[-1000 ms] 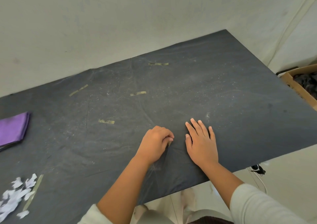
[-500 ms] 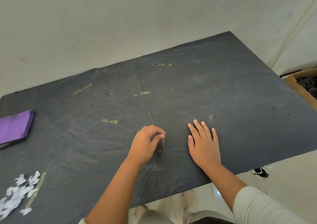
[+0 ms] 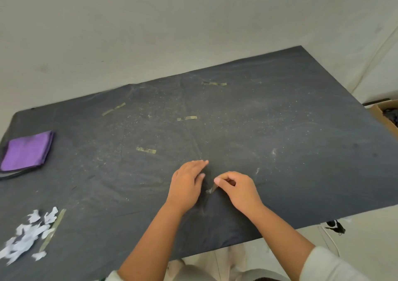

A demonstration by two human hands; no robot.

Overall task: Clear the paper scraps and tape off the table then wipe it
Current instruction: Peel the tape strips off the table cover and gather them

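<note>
Here right hand (image 3: 238, 189) pinches tape (image 3: 212, 189) near table (image 3: 301, 173) edge.

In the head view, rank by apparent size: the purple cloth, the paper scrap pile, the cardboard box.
1. paper scrap pile and purple cloth: look alike in size, so unranked.
2. cardboard box: smallest, but cut off by the frame edge, so unsure.

Cardboard box (image 3: 385, 117) and paper scraps (image 3: 25, 235) cut off.

Right hand (image 3: 239, 189) now pinches the tape strip (image 3: 212, 189), left hand (image 3: 187, 182) flattened beside it
</note>
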